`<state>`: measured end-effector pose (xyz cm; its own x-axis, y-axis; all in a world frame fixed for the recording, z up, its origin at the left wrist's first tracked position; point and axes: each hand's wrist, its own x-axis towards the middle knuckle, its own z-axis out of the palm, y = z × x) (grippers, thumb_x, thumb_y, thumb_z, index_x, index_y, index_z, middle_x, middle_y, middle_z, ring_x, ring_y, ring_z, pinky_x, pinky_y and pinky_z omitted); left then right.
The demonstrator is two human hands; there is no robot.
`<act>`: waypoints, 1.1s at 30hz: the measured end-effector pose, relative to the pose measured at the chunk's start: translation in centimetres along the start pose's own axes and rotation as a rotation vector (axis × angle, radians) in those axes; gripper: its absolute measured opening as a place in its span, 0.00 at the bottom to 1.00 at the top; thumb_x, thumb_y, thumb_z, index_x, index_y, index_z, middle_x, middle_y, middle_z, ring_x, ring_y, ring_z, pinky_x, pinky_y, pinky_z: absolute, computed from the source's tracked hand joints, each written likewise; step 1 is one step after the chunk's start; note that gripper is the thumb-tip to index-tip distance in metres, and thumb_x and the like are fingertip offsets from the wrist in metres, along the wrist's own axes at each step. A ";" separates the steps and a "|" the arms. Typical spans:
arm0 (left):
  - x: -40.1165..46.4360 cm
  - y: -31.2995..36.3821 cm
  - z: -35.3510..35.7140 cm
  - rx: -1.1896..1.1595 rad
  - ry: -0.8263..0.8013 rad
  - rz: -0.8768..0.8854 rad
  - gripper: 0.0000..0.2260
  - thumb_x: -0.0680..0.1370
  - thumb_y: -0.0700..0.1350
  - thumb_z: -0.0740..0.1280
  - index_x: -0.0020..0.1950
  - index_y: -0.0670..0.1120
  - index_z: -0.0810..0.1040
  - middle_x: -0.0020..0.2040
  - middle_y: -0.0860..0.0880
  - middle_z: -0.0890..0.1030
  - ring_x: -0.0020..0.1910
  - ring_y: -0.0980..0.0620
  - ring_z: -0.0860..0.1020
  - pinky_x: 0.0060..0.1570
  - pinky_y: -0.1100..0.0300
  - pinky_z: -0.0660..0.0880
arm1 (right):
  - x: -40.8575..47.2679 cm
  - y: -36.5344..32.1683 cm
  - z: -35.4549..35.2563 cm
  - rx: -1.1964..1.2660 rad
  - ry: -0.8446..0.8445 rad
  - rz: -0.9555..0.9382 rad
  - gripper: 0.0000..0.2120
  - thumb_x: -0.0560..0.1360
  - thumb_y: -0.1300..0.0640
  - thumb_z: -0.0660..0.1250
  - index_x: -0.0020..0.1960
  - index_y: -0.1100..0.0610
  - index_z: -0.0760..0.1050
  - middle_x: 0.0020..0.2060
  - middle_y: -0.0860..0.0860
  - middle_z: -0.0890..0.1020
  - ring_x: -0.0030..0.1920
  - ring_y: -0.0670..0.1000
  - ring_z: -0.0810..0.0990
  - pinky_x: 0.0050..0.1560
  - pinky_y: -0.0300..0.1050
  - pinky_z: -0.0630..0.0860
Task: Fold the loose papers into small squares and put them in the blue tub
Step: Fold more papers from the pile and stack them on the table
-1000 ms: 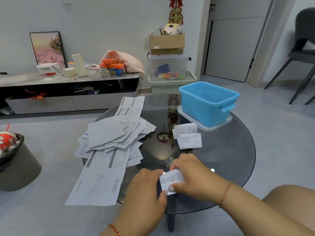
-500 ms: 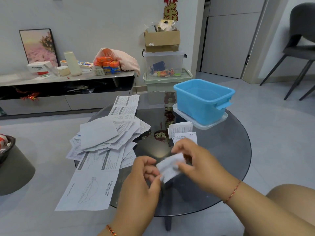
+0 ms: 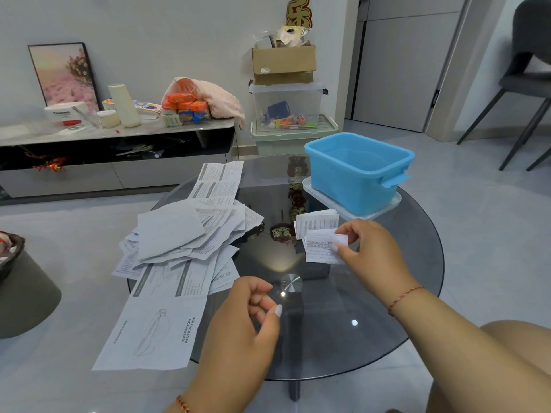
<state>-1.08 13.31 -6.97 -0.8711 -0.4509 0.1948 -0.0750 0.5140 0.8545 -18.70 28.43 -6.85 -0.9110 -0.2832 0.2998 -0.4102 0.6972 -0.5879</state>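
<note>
Across the round dark-glass bench (image 3: 387, 293), the right hand (image 3: 372, 251) is pinching a small folded white paper square (image 3: 326, 241) near the far-right-edge blue plastic tub (image 3: 354, 180), probably needing a drop inside next, while the left hand (image 3: 247, 329) is hanging empty and loosely curled beside the left-edge pile of loose printed papers (image 3: 185, 239).

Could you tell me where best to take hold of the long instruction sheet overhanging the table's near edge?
Pinch the long instruction sheet at its free near end, coming from below the table rim. That end hangs unsupported, while its far end lies under the paper pile.
</note>
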 end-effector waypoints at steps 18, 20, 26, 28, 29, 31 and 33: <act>-0.4 -0.2 -1.1 0.044 0.005 0.037 0.11 0.75 0.43 0.68 0.50 0.58 0.70 0.46 0.62 0.76 0.42 0.58 0.76 0.41 0.66 0.72 | -0.1 0.0 0.2 -0.053 0.069 0.065 0.16 0.71 0.46 0.70 0.55 0.49 0.72 0.46 0.48 0.71 0.50 0.53 0.73 0.48 0.46 0.72; -0.4 -0.2 -1.2 0.031 0.013 0.043 0.11 0.74 0.43 0.68 0.49 0.58 0.71 0.46 0.62 0.76 0.42 0.58 0.76 0.41 0.66 0.72 | 0.1 0.3 0.4 -0.042 0.074 0.108 0.16 0.71 0.46 0.70 0.55 0.51 0.71 0.46 0.49 0.72 0.51 0.54 0.74 0.48 0.46 0.72; 1.3 0.1 -3.6 0.037 0.137 0.058 0.11 0.73 0.41 0.69 0.48 0.56 0.72 0.41 0.55 0.78 0.40 0.59 0.76 0.39 0.71 0.70 | 0.0 0.1 0.6 -0.041 0.072 0.125 0.20 0.71 0.45 0.70 0.59 0.52 0.70 0.48 0.51 0.74 0.51 0.54 0.75 0.48 0.46 0.72; 2.5 0.0 -4.9 0.084 0.186 0.044 0.10 0.73 0.42 0.69 0.49 0.55 0.72 0.42 0.54 0.78 0.39 0.60 0.76 0.38 0.69 0.68 | -0.2 -0.1 0.4 -0.044 0.078 0.108 0.22 0.71 0.44 0.70 0.59 0.52 0.69 0.49 0.51 0.75 0.51 0.53 0.75 0.47 0.46 0.72; 3.2 -0.2 -5.6 0.127 0.201 0.037 0.09 0.73 0.43 0.69 0.49 0.54 0.73 0.43 0.55 0.78 0.40 0.60 0.76 0.38 0.67 0.68 | -0.4 -0.3 0.3 -0.042 0.079 0.103 0.22 0.71 0.44 0.70 0.60 0.52 0.69 0.49 0.51 0.75 0.51 0.53 0.75 0.46 0.45 0.72; 4.7 -0.7 -7.1 0.238 0.227 0.032 0.08 0.73 0.45 0.70 0.50 0.52 0.73 0.45 0.55 0.77 0.41 0.59 0.76 0.39 0.63 0.68 | -0.6 -0.6 0.1 -0.038 0.080 0.096 0.23 0.70 0.43 0.71 0.60 0.51 0.69 0.49 0.49 0.74 0.51 0.52 0.74 0.46 0.45 0.72; 6.3 -1.3 -8.5 0.342 0.248 0.034 0.09 0.73 0.45 0.70 0.51 0.50 0.73 0.47 0.54 0.77 0.44 0.56 0.75 0.40 0.63 0.66 | -0.9 -0.9 -0.1 -0.038 0.086 0.083 0.24 0.69 0.44 0.72 0.60 0.51 0.69 0.50 0.50 0.74 0.51 0.53 0.74 0.47 0.47 0.73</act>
<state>-2.35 3.61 -2.82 -0.7359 -0.5701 0.3652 -0.2417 0.7251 0.6449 -17.54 28.09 -6.49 -0.9342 -0.1670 0.3152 -0.3298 0.7411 -0.5848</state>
